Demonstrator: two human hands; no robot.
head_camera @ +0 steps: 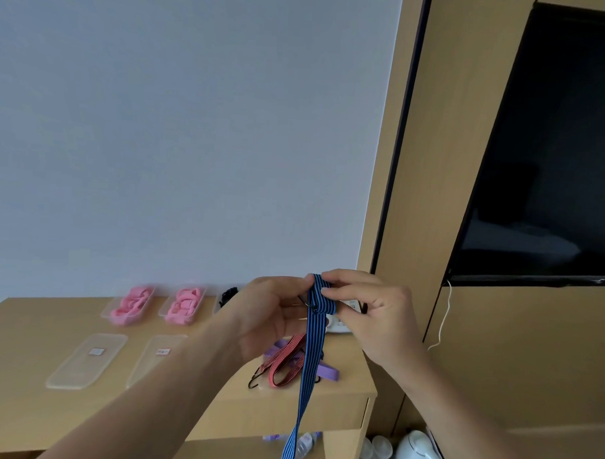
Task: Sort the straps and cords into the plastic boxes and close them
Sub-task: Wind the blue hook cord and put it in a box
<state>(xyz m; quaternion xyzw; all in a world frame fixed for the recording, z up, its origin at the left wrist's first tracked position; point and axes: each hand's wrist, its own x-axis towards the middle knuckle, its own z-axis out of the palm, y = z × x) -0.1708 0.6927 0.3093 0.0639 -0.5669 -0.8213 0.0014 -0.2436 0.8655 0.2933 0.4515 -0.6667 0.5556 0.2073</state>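
1. Blue strap [321, 295]: we pinch its folded top between left hand [274, 314] and right hand [366, 314], tail hanging toward 6 o'clock above the table [33, 323].
2. Step: folding; next, we judge, packing a box [225, 300] at 9 o'clock.

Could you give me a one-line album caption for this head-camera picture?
Both hands, left hand and right hand, fold a blue striped strap above the desk.

A plain pale wall [181, 122] fills the far left. Below it stands a light wood counter [26, 340]. To the right, wood panels [445, 131] carry a dark screen [554, 152]; a white cable [444, 316] hangs beneath its left corner.
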